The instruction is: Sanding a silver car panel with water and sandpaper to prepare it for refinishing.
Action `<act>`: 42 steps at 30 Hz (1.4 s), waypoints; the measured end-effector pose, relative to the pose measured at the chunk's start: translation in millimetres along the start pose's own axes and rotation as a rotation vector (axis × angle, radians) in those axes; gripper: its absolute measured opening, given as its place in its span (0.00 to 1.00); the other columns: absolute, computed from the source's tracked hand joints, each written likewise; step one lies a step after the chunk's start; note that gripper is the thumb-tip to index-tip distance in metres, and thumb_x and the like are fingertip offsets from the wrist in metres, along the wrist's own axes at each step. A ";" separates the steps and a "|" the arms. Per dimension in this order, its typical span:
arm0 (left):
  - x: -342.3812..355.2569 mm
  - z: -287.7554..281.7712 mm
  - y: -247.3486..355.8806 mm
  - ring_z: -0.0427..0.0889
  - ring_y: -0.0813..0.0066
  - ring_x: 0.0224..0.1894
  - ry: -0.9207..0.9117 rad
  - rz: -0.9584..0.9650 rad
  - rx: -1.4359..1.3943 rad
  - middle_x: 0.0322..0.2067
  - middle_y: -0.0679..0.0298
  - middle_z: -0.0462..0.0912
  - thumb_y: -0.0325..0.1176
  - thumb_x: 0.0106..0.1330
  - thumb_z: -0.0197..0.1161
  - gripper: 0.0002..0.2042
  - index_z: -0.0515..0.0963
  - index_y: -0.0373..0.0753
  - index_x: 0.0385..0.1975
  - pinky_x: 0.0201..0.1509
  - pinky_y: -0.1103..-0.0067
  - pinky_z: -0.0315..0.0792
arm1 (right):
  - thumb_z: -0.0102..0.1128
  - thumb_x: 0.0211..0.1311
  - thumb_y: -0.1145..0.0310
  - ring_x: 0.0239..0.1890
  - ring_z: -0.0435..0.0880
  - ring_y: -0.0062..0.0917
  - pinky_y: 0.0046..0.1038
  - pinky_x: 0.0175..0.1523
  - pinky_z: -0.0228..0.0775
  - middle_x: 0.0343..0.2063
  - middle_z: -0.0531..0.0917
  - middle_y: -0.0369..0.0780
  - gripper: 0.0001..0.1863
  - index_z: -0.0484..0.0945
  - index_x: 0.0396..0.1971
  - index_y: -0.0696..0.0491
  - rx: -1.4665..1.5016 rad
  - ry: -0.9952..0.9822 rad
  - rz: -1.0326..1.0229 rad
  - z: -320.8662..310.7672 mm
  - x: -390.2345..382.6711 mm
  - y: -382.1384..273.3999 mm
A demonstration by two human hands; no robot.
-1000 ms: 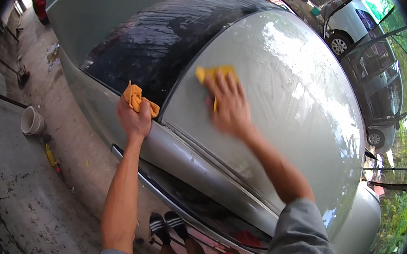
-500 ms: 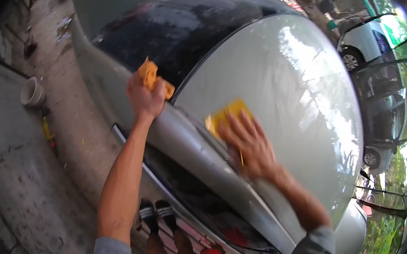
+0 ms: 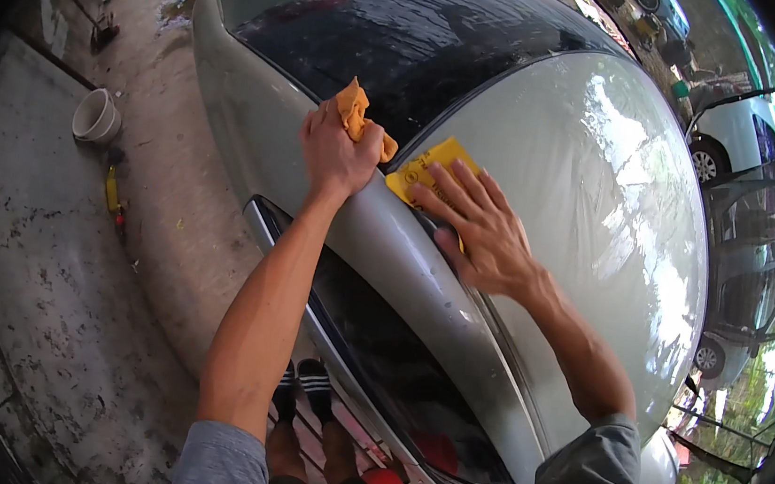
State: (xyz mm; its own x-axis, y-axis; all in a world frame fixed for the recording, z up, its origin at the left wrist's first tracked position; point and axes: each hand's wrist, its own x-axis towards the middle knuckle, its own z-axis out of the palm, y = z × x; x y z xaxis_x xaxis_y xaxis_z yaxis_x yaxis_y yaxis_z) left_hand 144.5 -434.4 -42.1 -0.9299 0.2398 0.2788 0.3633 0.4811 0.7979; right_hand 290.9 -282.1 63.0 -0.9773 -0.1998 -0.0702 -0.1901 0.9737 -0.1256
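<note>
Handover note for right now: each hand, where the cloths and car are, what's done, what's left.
Left hand: fisted around a bunched orange cloth, at the roof edge by the dark windscreen.
Right hand: flat, fingers spread, pressing a yellow cloth on the silver car roof.
Done: roof looks glossy and wet; how much has been wiped cannot be told.
Left: probably the roof edge strip and side window below the hands.
Nearby: a pale bucket on the concrete floor.
</note>
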 end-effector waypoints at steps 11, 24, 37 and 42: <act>4.1 -3.4 1.9 0.75 0.59 0.55 -0.054 -0.020 -0.043 0.45 0.56 0.78 0.45 0.59 0.55 0.23 0.73 0.35 0.48 0.70 0.63 0.54 | 0.47 0.69 0.61 0.75 0.49 0.38 0.45 0.77 0.38 0.72 0.57 0.40 0.28 0.61 0.69 0.37 -0.040 0.095 0.242 14.3 3.3 -8.1; -0.2 3.7 2.2 0.77 0.54 0.48 0.006 0.017 -0.072 0.39 0.54 0.77 0.45 0.60 0.56 0.18 0.73 0.36 0.42 0.64 0.62 0.62 | 0.46 0.68 0.58 0.72 0.57 0.42 0.46 0.75 0.43 0.68 0.64 0.43 0.27 0.64 0.66 0.44 -0.113 0.326 0.474 7.3 27.7 60.3; 3.8 -9.7 -4.5 0.78 0.58 0.46 0.004 0.020 -0.038 0.39 0.57 0.78 0.48 0.61 0.56 0.21 0.71 0.37 0.45 0.63 0.61 0.63 | 0.46 0.68 0.58 0.73 0.53 0.43 0.47 0.75 0.44 0.69 0.63 0.45 0.28 0.63 0.68 0.42 0.020 0.073 0.152 -10.0 -100.5 -13.1; 2.1 13.2 -6.0 0.81 0.58 0.41 0.037 0.072 -0.063 0.36 0.55 0.79 0.44 0.61 0.57 0.20 0.73 0.35 0.45 0.49 0.67 0.74 | 0.48 0.67 0.59 0.74 0.51 0.41 0.47 0.76 0.40 0.72 0.57 0.40 0.30 0.60 0.70 0.40 0.012 0.091 -0.018 6.7 -8.7 19.1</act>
State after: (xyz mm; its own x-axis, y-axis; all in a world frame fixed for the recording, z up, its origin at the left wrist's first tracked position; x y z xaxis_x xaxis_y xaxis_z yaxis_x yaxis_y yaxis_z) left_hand 141.2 -425.6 -53.3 -0.9035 0.2396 0.3554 0.4259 0.4093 0.8069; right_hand 296.4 -262.5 54.6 -0.9782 -0.2064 0.0227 -0.2075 0.9685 -0.1376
